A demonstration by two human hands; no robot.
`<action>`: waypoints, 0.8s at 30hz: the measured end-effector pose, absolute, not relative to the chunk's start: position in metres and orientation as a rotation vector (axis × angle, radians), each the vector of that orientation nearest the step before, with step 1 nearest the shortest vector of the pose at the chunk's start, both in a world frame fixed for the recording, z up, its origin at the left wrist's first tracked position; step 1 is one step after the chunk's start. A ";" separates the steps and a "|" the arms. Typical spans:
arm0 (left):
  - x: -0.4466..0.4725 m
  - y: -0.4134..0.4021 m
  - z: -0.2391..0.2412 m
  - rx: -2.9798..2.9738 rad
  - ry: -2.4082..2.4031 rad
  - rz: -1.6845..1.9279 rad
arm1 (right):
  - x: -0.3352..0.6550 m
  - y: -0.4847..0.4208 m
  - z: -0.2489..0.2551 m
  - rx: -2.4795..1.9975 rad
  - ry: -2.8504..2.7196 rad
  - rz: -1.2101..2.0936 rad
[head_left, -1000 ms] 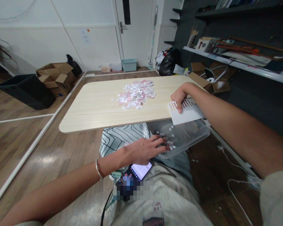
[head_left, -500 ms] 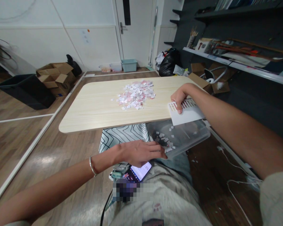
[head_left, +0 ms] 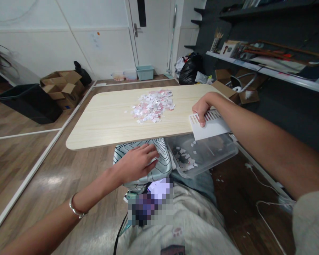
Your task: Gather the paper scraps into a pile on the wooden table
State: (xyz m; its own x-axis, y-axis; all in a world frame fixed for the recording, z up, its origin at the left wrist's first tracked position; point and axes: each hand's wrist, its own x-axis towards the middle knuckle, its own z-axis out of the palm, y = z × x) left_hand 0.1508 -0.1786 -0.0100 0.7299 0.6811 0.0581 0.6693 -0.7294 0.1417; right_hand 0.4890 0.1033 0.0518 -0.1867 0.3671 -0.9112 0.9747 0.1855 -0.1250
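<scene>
My right hand (head_left: 203, 109) grips a flat white card with a row of slots (head_left: 211, 128) at the near right edge of the light wooden table (head_left: 101, 122). Below that card, a clear plastic box (head_left: 215, 152) rests by my lap with small white paper squares (head_left: 184, 158) gathered at its left end. My left hand (head_left: 140, 159) hovers left of the box, fingers loosely apart and holding nothing, over a pale cloth with black wavy lines (head_left: 163, 152). A heap of white and pinkish paper pieces (head_left: 154, 105) lies on the tabletop.
On my lap lies a phone (head_left: 159, 189), partly blurred. A black bin (head_left: 29, 102) and cardboard boxes (head_left: 62, 88) stand on the floor at left. Dark shelves (head_left: 268, 67) run along the right, above an open carton (head_left: 244, 92). White cables (head_left: 268, 205) trail on the floor.
My left hand has moved left and slightly up, away from the box's near left corner to above the patterned cloth. My right hand and the slotted card stay put.
</scene>
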 end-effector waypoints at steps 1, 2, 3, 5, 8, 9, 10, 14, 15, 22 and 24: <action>0.149 -0.177 -0.014 2.825 1.113 0.090 | 0.489 0.103 0.052 1.281 1.686 -0.992; 0.147 -0.175 -0.018 2.828 1.111 0.036 | 0.489 0.103 0.052 1.277 1.684 -0.992; 0.146 -0.173 -0.021 2.823 1.107 0.003 | 0.489 0.103 0.052 1.273 1.683 -0.992; 0.147 -0.170 -0.027 2.791 1.111 -0.018 | 0.489 0.104 0.053 1.266 1.684 -0.987; 0.149 -0.167 -0.032 2.744 1.119 0.003 | 0.489 0.104 0.053 1.261 1.686 -0.972; 0.150 -0.166 -0.033 2.739 1.116 0.014 | 0.488 0.104 0.053 1.260 1.686 -0.967; 0.151 -0.165 -0.033 2.735 1.113 0.025 | 0.488 0.103 0.053 1.259 1.687 -0.963; 0.152 -0.159 -0.034 2.708 1.099 0.039 | 0.487 0.102 0.054 1.261 1.693 -0.941; 0.152 -0.158 -0.034 2.698 1.094 0.037 | 0.487 0.102 0.054 1.262 1.696 -0.935; 0.152 -0.155 -0.043 2.684 1.121 0.003 | 0.487 0.101 0.055 1.251 1.702 -0.938; 0.152 -0.154 -0.047 2.690 1.142 0.002 | 0.487 0.101 0.054 1.244 1.701 -0.937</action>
